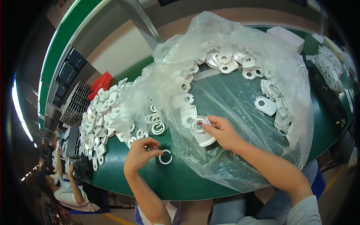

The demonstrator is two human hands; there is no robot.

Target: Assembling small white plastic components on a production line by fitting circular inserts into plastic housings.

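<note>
While a white ringed plate (206, 140) is pinched at its edge by the right fingers (211, 129), the left fingers (154, 153) are held apart beside a white ring (165, 163).

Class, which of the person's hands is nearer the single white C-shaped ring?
Left. The left hand has its fingers by the ring's upper left, contact unclear; the right hand is farther away, up and right of it, pinching a white part with a round rim.

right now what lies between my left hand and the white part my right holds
In the head view, a split white ring beside the left hand, then green tabletop and clear plastic, up to the white part in the right hand.
</note>
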